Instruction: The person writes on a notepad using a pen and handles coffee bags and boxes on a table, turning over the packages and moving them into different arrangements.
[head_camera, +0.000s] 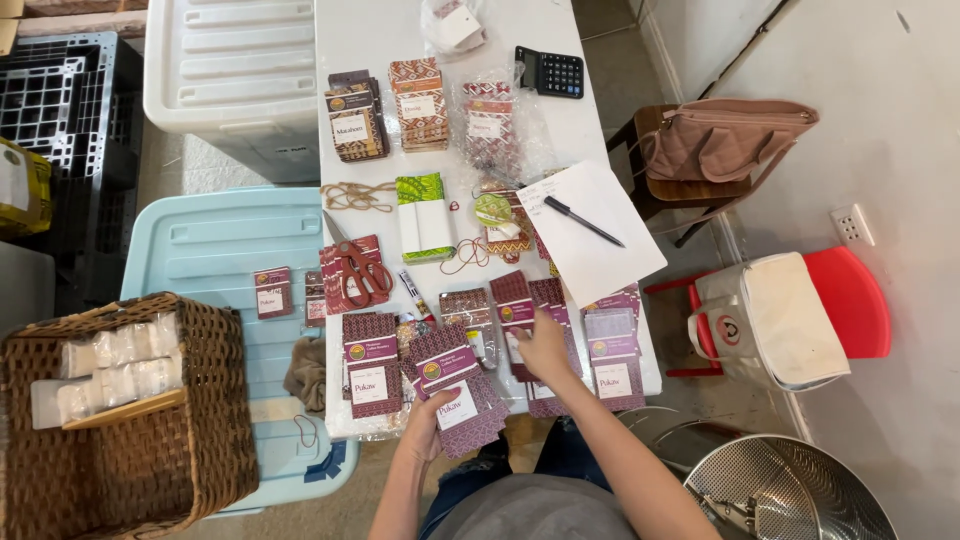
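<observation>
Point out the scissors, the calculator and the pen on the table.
scissors (362, 272), head view, on the red handles.
calculator (550, 71), head view, middle of the black keypad.
pen (584, 221), head view, midway along the dark barrel, lying on the white paper.

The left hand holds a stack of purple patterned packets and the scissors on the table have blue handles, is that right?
Not quite. In the head view the scissors have red handles, not blue. The rest stands: the left hand holds a stack of purple patterned packets, and the scissors lie on the table.
</observation>
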